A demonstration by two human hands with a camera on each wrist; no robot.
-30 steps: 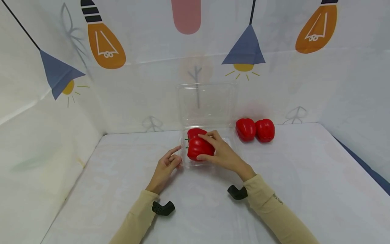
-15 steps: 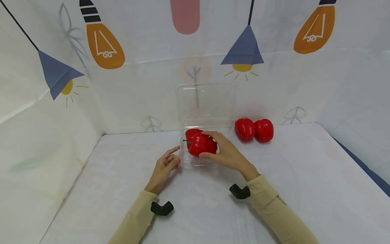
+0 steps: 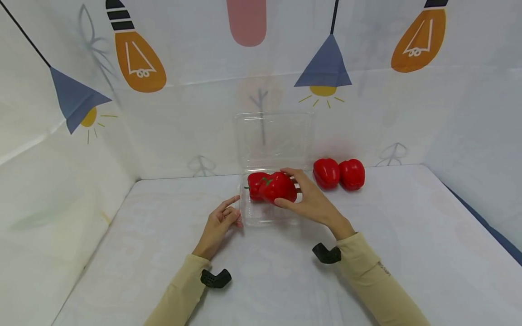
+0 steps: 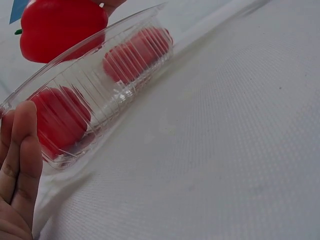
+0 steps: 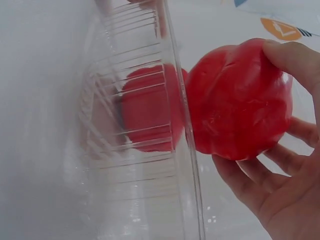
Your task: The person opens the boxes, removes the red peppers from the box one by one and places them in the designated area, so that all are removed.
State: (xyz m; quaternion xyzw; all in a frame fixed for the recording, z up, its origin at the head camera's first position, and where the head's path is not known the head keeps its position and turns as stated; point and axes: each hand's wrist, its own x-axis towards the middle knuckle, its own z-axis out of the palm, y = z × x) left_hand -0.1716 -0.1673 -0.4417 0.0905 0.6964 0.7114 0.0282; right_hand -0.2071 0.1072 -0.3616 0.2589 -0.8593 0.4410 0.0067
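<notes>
Right hand (image 3: pixel 311 201) clasping red pepper (image 3: pixel 280 189), stem (image 4: pixel 18 32) leftward, long axis roughly sideways, left hand (image 3: pixel 217 227) relaxed

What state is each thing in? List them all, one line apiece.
Clear plastic container: open, sitting on the table.
Its lid: raised, roughly upright.
Held red bell pepper: lifted off the container's floor, gripped by the right hand.
Inner red bell pepper: lying in the container, stem leftward.
Outer red bell peppers: two, side by side on the table.
Left hand: fingertips at the container's left wall.
</notes>
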